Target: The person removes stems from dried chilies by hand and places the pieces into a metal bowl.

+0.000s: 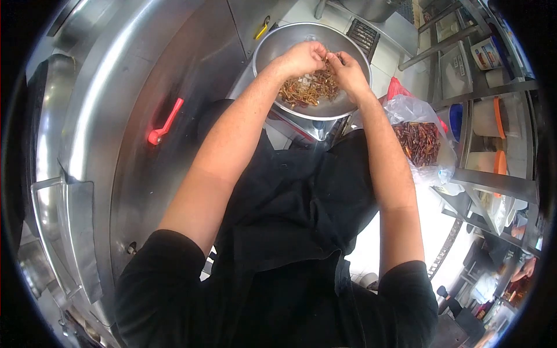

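Both hands meet above a wide metal bowl (268,53), fingertips pinched close together. My left hand (304,58) has its fingers curled in, and my right hand (347,71) is closed against it from the other side. Between them shows a thin brownish bit that looks like a dried chili (328,56), mostly covered by the fingers. Below, the bowl holds a heap of dry stems and chili pieces (306,93) with pale seeds among them. To the right of my right forearm, a clear plastic bag (400,107) stands open, filled with dark red dried chilies (419,142).
A steel cabinet with a red lever handle (167,123) runs along the left. On the right stands a metal rack (493,184) with tubs and containers. A black floor grate (364,38) lies behind the bowl. Another person's hand (527,269) shows at far right.
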Demonstrator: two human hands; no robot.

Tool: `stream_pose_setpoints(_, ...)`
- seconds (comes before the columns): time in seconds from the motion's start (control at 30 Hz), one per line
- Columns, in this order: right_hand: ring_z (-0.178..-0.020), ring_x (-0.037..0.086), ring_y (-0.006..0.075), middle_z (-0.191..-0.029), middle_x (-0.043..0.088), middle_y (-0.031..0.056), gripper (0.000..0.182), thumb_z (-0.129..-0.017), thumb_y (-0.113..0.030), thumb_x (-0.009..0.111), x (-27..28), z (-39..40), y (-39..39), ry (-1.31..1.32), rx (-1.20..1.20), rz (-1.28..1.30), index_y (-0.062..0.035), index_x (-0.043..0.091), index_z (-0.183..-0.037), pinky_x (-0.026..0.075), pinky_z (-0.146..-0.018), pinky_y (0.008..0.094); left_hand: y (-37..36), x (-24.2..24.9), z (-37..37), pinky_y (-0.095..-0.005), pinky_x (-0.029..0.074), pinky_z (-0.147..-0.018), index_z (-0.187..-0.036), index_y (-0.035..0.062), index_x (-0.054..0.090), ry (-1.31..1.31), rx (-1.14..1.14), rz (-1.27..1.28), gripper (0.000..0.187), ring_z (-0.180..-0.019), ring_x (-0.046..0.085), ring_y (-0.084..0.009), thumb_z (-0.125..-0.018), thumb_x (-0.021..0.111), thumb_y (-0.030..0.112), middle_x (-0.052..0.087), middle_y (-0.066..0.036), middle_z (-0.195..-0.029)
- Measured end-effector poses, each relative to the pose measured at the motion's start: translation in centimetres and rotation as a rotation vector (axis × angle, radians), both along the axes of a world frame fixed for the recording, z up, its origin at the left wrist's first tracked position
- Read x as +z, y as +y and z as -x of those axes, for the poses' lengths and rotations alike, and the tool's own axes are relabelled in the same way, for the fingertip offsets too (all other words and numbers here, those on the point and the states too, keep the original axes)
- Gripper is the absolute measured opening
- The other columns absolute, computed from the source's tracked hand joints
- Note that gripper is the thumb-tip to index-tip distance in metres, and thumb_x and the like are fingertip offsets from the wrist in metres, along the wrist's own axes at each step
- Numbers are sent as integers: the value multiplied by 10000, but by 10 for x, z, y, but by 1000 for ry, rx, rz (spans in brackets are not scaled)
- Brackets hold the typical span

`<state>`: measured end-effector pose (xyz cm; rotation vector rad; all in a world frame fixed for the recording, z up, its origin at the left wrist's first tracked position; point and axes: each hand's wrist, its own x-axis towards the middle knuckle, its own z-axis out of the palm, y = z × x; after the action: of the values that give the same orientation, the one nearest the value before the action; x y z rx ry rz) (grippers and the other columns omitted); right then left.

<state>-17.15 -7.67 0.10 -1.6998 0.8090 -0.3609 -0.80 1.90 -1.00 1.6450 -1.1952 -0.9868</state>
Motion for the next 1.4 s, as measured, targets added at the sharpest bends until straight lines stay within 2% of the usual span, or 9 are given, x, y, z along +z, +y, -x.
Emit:
stream_pose_setpoints(0.23, -673, 491, 60, -805, 599, -9, 291, -1053, -335, 610, 15, 3, 7, -44, 32, -176, -49, 656, -1084, 398, -588, 242, 2, 5, 2, -260, 487, -663, -1230, 42, 580, 39, 22, 16, 345, -722, 610, -87, -908, 701, 75, 749, -56, -944)
stream_pose_setpoints(0.37, -656, 494, 66, -791, 597, -19, 282, -1054, -322, 608, 13, 4, 5, -20, 72, -75, -47, 652, -1099, 403, -583, 245, 4, 6, 6, -259, 486, -679, -1261, 50, 574, -52, 27, 34, 395, -717, 605, -87, -904, 729, 110, 755, -58, -964)
stream_pose_setpoints(0.57, -596, 492, 71, -792, 624, 4, 249, -1056, -295, 585, 9, 1, 2, -100, -41, -89, -56, 648, -1087, 385, -514, 257, 9, 19, 4, -329, 537, -771, -1274, 62, 633, -8, -19, -75, 436, -891, 702, -157, -870, 765, 159, 767, -92, -1023)
stream_pose_setpoints(0.67, -549, 457, 63, -807, 629, 11, 208, -1055, -275, 567, 0, -2, -5, -193, -120, -164, -73, 606, -1085, 338, -467, 247, 11, -6, -4, -382, 556, -849, -1193, 107, 715, -639, -150, -170, 385, -971, 728, -228, -818, 776, 162, 767, -100, -1057)
stream_pose_setpoints(0.7, -536, 441, 60, -810, 626, 10, 192, -1055, -268, 562, 0, 0, -10, -239, -112, -256, -80, 590, -1086, 321, -456, 242, 20, -3, 1, -405, 560, -896, -1100, 160, 768, -677, -160, -273, 326, -1001, 725, -271, -775, 771, 152, 764, -88, -1074)
stream_pose_setpoints(0.93, -489, 345, 42, -854, 633, 20, 140, -1055, -195, 541, 10, 8, -16, -347, -60, -532, -72, 573, -1113, 251, -425, 218, 20, -3, 36, -397, 571, -860, -1027, 186, 796, -698, -478, -363, 281, -969, 736, -262, -753, 763, 134, 777, -76, -990)
stream_pose_setpoints(1.07, -494, 340, 42, -891, 645, 29, 158, -1048, -164, 554, 8, 6, -16, -314, -4, -562, -38, 603, -1131, 249, -428, 209, 18, -15, 45, -406, 571, -828, -976, 159, 786, -794, -415, -363, 218, -933, 735, -280, -762, 755, 135, 774, -89, -977)
stream_pose_setpoints(1.27, -533, 411, 51, -877, 636, 13, 148, -1045, -178, 572, 8, 9, -12, -208, 2, -399, -59, 628, -1112, 298, -443, 234, 10, -13, 20, -414, 569, -813, -956, 145, 781, -664, -254, -133, 179, -906, 734, -291, -780, 747, 147, 765, -90, -936)
stream_pose_setpoints(1.4, -559, 458, 71, -834, 618, 3, 195, -1052, -238, 571, 5, 5, -4, -18, -40, -103, -58, 629, -1102, 361, -479, 251, 5, 4, -5, -335, 551, -775, -985, 88, 763, -216, 89, -55, 179, -847, 710, -173, -848, 789, 200, 765, -79, -927)
